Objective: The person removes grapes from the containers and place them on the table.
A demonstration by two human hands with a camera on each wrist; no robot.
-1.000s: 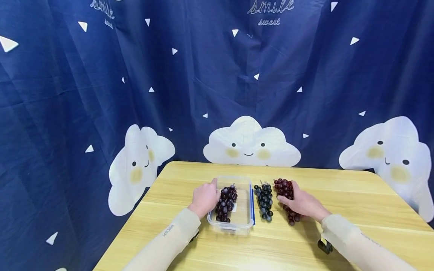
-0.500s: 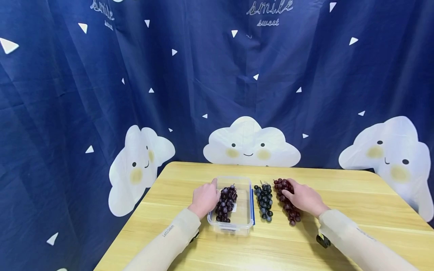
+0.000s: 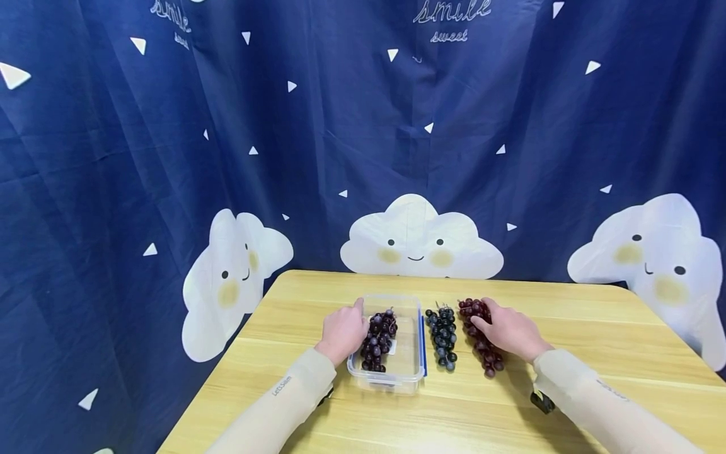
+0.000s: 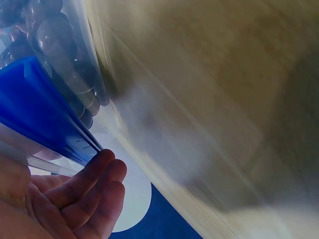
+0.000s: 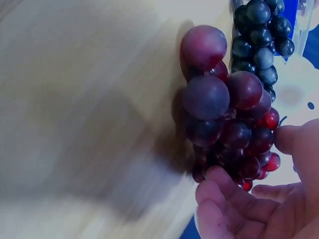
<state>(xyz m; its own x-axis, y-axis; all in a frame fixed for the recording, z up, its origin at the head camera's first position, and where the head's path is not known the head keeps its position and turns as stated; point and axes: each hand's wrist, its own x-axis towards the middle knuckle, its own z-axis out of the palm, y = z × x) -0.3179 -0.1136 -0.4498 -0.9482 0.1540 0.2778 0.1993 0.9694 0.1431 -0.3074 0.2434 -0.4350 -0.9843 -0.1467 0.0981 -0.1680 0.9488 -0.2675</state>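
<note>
A clear plastic container [image 3: 405, 372] with blue side flaps stands on the table with a bunch of dark purple grapes [image 3: 379, 343] inside. My left hand [image 3: 343, 334] holds its left side; in the left wrist view, fingertips [image 4: 102, 158] meet the edge of a blue flap [image 4: 45, 107], and the thumb is largely hidden. To the container's right lies a bunch of blue-black grapes [image 3: 442, 337]. Beside that, my right hand [image 3: 513, 331] grips a bunch of red grapes [image 3: 481, 343], thumb on one side and fingers on the other in the right wrist view.
A light wooden table [image 3: 442, 419] bears everything. Behind it hangs a dark blue curtain [image 3: 368, 126] with clouds and triangles. A blue flap [image 3: 423, 347] hangs between the container and the blue-black grapes.
My right hand has shifted slightly on the red grapes, its thumb now nearer their right side, and the bunch's lower end shows more. The left hand and the container stay put.
</note>
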